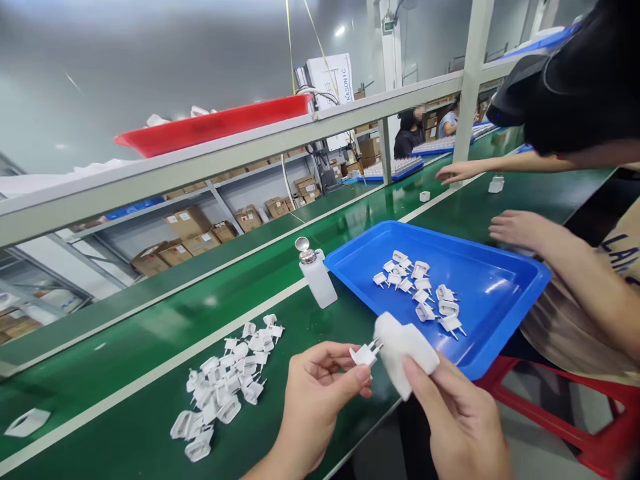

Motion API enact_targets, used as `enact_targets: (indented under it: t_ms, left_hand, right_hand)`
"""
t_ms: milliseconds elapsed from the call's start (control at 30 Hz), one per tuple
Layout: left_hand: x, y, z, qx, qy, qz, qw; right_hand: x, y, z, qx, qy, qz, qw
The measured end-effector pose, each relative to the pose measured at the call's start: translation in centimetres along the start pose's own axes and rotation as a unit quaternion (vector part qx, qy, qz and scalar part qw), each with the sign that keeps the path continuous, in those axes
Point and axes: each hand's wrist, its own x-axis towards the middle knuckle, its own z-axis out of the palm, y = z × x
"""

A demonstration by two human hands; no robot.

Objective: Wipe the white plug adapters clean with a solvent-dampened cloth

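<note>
Between thumb and fingers, my left hand (320,393) grips a white two-pin plug piece (364,355), its pins pointing right. My right hand (457,413) pinches a folded white cloth (405,350), held right beside the pins; whether they touch I cannot tell. Left of my hands, a heap of white plug pieces (227,380) lies on the green work surface (125,427). Beyond my right hand is a blue tray (500,280) with several more plug pieces (423,293) in it. A white pump bottle (318,280) with a metal top stands at the tray's left corner.
A co-worker (575,87) sits at the right, arms over the green surface. A green conveyor belt (165,320) runs behind the bottle, carrying a white housing (425,197). Overhead, a shelf rail (225,160) bears a red tray (215,123). A red stool (560,420) stands lower right.
</note>
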Motion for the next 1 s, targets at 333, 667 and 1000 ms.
enact_targets:
  t_ms: [333,667,1000]
  left_hand:
    - [-0.4,0.1,0.6,-0.090,0.014,-0.056,0.994]
    - [-0.7,0.3,0.6,-0.138,0.034,-0.103,0.985]
    - [-0.5,0.2,1.0,-0.071,0.049,-0.088,0.992]
  right_hand:
    - [-1.3,-0.9,3.6,0.228,-0.035,0.057,0.971]
    - [-2.7,-1.5,5.2,0.048,0.078,-0.093,0.991]
    - [-2.0,-0.2,4.8,0.029,0.061,-0.132,0.989]
